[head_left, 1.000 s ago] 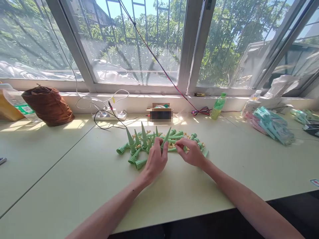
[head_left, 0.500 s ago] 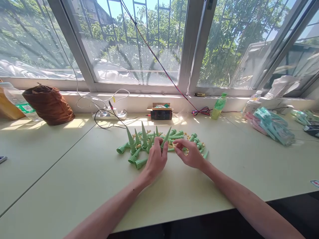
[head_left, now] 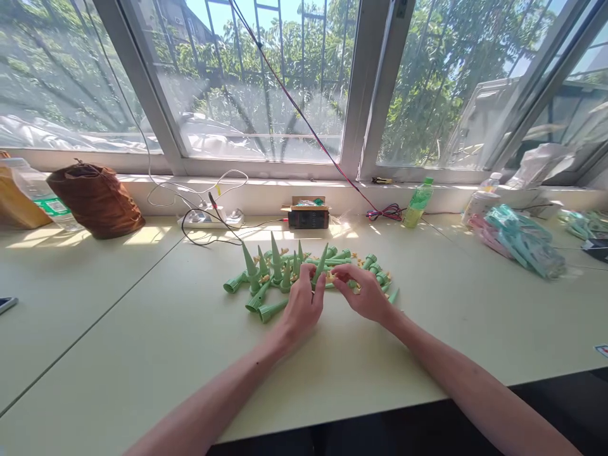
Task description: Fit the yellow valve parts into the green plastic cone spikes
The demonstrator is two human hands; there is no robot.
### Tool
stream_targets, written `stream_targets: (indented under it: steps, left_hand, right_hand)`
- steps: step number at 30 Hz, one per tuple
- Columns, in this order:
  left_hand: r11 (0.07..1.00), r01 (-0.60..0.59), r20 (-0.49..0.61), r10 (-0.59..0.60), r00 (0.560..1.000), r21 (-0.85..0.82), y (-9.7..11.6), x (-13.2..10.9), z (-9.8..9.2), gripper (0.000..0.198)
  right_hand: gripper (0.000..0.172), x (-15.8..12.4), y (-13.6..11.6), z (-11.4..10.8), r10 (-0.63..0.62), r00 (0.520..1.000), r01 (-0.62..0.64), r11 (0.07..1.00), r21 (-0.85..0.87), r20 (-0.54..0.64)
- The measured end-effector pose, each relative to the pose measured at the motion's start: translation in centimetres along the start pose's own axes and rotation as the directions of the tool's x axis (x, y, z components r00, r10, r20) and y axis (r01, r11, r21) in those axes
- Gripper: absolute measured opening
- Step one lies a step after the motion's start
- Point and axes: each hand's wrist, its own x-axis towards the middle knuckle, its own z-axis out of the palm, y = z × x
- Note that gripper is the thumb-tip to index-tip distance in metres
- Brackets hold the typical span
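My left hand is closed around the lower part of a green plastic spike, which points up and leans a little to the right. Just right of it, my right hand pinches with thumb and forefinger close to the spike; whatever is in the pinch is too small to make out. Several more green spikes stand upright to the left, among them a tall spike. A hollow green spike lies on its side by my left wrist. Small yellow pieces are scattered among the green parts.
Behind the pile sit a small open box and a power strip with cables. A green bottle stands right of them. Bagged items lie at right; a brown bag stands at left. The table's front edge is near.
My left hand has shifted slightly right with the spike, closer to my right hand. The right hand keeps its pinch in nearly the same place.
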Motion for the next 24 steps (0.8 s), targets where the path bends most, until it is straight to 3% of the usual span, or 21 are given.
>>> stream_targets:
  steps: [8,14,24]
  left_hand:
    - [0.996,-0.047,0.029,0.045,0.999,0.081,0.0,0.02,-0.06,0.024]
    - [0.996,-0.012,0.054,0.016,0.998,-0.086,-0.24,0.09,0.04,0.023]
    - [0.977,0.012,0.05,-0.001,0.999,-0.214,-0.04,0.04,0.08,0.025]
  right_hand:
    - [0.01,0.12,0.38,-0.12,0.038,0.999,-0.038,0.999,0.014,-0.004]
    - [0.012,0.04,0.49,-0.04,0.053,0.999,-0.053,0.998,0.044,0.002]
    - [0.013,0.19,0.17,-0.04,0.034,0.999,-0.034,0.997,0.076,0.002]
